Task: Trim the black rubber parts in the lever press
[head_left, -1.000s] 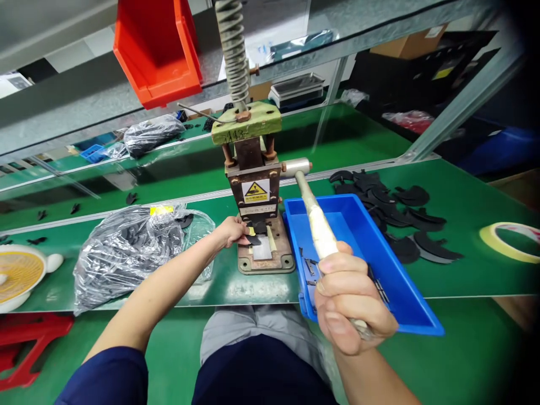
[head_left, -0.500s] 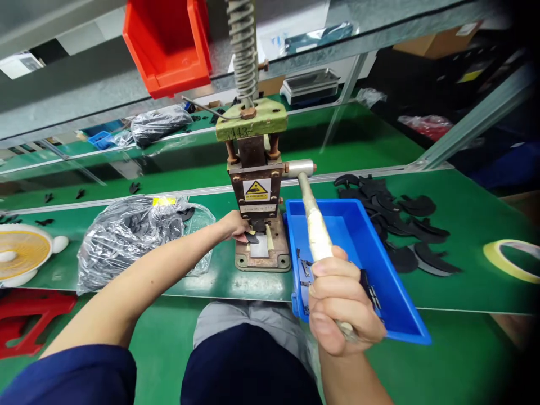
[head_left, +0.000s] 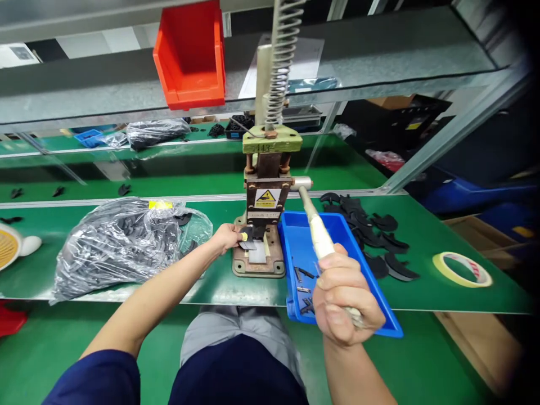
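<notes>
A hand press [head_left: 266, 194] with a warning label stands on the green bench. My left hand [head_left: 228, 237] is closed in a pinch on a black plastic piece [head_left: 246, 245] with a yellow spot, held tilted at the left of the press base, by the bright metal plate [head_left: 257, 254]. My right hand [head_left: 349, 295] is wrapped round the taped lever [head_left: 319, 229], which slopes from the press towards me. Beneath that hand is a blue bin [head_left: 342, 247] with several small dark parts inside; my fingers cover some of it.
Left of the press lies a clear bag [head_left: 120, 247] of black pieces. Curved black pieces [head_left: 358, 216] are heaped beyond the bin, and a roll of yellow tape [head_left: 462, 270] lies at the right. Above, a metal shelf [head_left: 105, 98] carries a red bin [head_left: 192, 62].
The camera view has shifted. My left hand has drawn the black piece slightly out to the left and tilted it up from the plate. My right hand keeps hold of the lever.
</notes>
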`<action>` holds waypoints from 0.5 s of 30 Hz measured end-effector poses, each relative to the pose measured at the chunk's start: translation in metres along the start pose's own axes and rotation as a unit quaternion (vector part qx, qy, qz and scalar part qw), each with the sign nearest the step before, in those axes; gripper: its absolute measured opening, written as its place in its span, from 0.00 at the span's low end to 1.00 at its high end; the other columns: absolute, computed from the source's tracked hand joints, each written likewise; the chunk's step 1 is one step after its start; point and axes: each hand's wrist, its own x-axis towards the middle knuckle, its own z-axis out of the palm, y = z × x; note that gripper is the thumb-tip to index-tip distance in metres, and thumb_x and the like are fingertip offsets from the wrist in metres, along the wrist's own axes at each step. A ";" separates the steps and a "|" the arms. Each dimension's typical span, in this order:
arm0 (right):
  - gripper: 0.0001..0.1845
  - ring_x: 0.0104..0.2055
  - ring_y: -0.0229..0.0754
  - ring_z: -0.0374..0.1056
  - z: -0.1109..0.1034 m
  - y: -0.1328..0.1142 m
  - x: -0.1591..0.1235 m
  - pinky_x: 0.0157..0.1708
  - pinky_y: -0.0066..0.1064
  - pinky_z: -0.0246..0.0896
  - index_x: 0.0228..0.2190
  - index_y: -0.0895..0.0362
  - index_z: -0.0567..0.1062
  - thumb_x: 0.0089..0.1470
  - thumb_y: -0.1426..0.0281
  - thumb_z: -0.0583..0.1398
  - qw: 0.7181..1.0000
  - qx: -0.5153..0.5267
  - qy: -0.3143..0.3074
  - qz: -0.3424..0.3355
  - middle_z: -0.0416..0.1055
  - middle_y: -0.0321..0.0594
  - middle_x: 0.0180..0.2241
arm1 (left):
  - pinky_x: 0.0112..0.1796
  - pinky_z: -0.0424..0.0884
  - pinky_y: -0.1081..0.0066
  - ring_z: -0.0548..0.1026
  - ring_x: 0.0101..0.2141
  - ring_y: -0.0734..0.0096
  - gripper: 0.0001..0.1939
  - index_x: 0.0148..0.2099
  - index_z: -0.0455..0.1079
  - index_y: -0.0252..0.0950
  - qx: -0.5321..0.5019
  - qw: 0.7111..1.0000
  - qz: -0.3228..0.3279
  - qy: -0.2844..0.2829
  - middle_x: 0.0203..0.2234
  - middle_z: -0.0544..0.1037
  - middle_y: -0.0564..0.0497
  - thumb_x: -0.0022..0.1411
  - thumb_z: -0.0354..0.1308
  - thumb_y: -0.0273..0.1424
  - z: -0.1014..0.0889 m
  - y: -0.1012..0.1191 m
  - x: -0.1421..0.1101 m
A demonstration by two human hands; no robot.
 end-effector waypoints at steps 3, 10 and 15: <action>0.10 0.32 0.44 0.66 0.011 -0.005 0.027 0.45 0.51 0.66 0.32 0.51 0.71 0.53 0.58 0.60 0.996 0.031 0.043 -0.078 0.68 0.34 0.25 | 0.25 0.72 0.79 0.73 0.21 0.79 0.08 0.31 0.68 0.31 -0.069 0.997 -0.007 -0.021 0.21 0.73 0.55 0.52 0.65 0.19 0.005 -0.001 -0.003; 0.25 0.44 0.45 0.71 0.036 -0.008 0.101 0.52 0.49 0.67 0.51 0.48 0.73 0.51 0.58 0.64 0.992 0.048 0.081 -0.085 0.70 0.39 0.40 | 0.22 0.70 0.79 0.72 0.20 0.79 0.12 0.35 0.67 0.31 -0.188 0.981 0.038 -0.004 0.23 0.74 0.56 0.51 0.67 0.21 0.004 -0.014 -0.018; 0.33 0.65 0.51 0.59 0.039 -0.003 0.076 0.65 0.55 0.55 0.58 0.47 0.65 0.51 0.62 0.65 0.992 0.022 0.049 0.115 0.64 0.42 0.59 | 0.22 0.68 0.78 0.73 0.21 0.77 0.15 0.37 0.72 0.30 -0.211 0.972 0.099 -0.034 0.24 0.77 0.53 0.46 0.71 0.26 -0.020 -0.019 -0.041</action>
